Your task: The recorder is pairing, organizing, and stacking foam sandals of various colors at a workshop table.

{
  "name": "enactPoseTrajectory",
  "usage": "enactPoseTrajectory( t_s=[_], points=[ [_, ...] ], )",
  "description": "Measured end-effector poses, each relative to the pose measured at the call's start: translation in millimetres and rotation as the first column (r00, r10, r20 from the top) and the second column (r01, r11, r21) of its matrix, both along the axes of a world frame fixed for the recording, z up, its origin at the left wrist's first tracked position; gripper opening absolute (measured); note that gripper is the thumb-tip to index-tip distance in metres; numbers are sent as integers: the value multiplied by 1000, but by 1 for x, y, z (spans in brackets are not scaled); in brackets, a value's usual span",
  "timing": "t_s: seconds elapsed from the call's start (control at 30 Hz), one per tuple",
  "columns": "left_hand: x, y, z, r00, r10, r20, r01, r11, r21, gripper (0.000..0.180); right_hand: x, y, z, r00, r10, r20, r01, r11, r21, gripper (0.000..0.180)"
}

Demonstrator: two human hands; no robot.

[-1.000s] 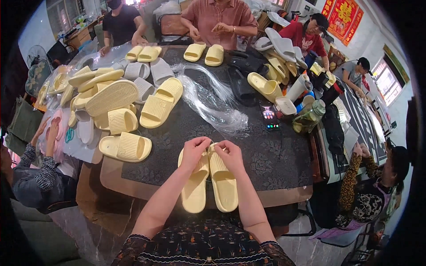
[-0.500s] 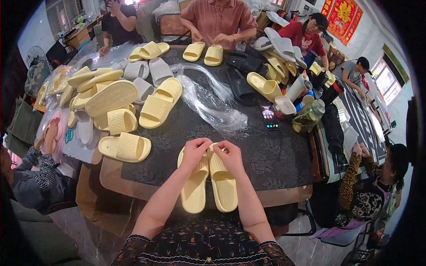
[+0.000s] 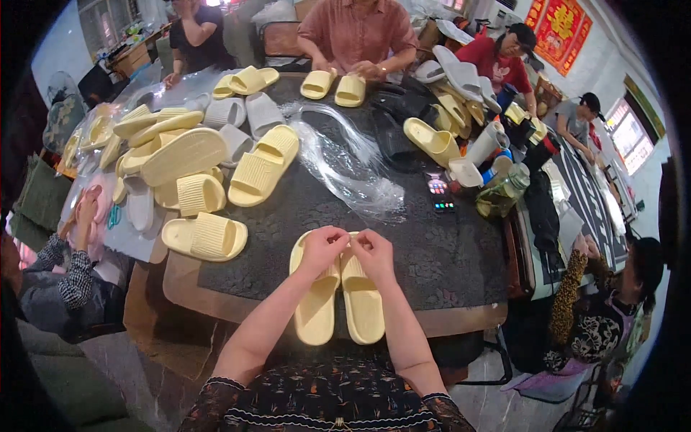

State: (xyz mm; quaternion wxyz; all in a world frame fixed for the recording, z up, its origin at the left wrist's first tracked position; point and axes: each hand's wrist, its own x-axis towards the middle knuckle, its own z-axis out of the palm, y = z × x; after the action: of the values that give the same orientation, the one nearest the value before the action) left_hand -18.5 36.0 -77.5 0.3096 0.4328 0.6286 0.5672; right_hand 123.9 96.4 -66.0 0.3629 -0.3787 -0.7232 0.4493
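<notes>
A pair of pale yellow slide slippers lies side by side at the table's near edge, a left slipper and a right slipper, heels toward me. Over the inner side of the left one's strap, my left hand is closed in a pinch. My right hand pinches close beside it, above the right slipper's strap. Whatever the fingertips hold is too small to make out. Beyond the hands lies a loose bundle of clear plastic strands. Another yellow slipper sits left of my left forearm.
Yellow slippers and grey slippers are heaped at the left. A phone, a glass jar and more slippers stand or lie at the right. Co-workers surround the dark-topped table; one across handles yellow slippers.
My fingers have shifted slightly but stay pinched over the straps. The pair beneath them lies as before. The co-worker across has moved a hand a little to the right.
</notes>
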Motion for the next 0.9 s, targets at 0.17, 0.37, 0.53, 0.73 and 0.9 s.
enactPoseTrajectory(
  t_s=[0.17,0.37,0.53,0.73,0.9],
  points=[
    [12,-1,-2,990,42,136,-49,998,47,16,1,-3,9,1000,-9,6,9,999,-46,13],
    [-1,-6,19,969,97,-226,-62,985,158,21,0,-10,14,989,-121,-88,130,985,113,7],
    [-80,-40,57,739,560,-375,-478,827,295,43,40,-32,26,982,-187,-6,184,958,220,11],
    [-264,-108,21,108,800,-590,-938,279,207,67,64,-84,45,899,124,420,-134,991,-6,35],
    [-319,-148,-24,792,586,-172,-608,783,-133,54,27,-100,23,847,30,531,-159,967,200,55]
  ],
)
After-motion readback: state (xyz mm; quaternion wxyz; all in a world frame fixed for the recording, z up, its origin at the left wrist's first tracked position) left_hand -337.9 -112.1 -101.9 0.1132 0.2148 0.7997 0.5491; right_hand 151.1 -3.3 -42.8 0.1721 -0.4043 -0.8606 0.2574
